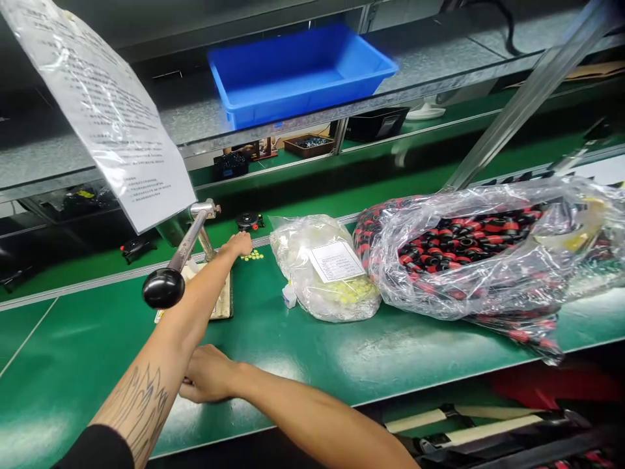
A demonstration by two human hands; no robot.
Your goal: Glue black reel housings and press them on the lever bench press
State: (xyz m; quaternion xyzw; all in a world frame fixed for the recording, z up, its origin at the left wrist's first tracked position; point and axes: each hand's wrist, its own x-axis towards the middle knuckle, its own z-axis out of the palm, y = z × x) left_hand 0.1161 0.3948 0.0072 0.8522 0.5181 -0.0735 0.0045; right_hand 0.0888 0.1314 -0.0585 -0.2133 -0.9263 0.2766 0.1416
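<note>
My left hand reaches out past the lever press, beside several small yellow pieces on the green bench. A black round part with red bits lies just beyond it. The fingers of this hand point away and are hidden. Closer to me, my right hand is closed with its fingers curled, partly behind my left forearm. What it holds, if anything, is hidden. The press has a metal lever with a black ball knob and a pale base, mostly covered by my left arm.
A clear bag with yellow pieces and a label lies right of the press, beside a small white bottle. Farther right is a large bag of red-and-black parts. A blue bin sits on the shelf above; a plastic-covered sheet hangs left.
</note>
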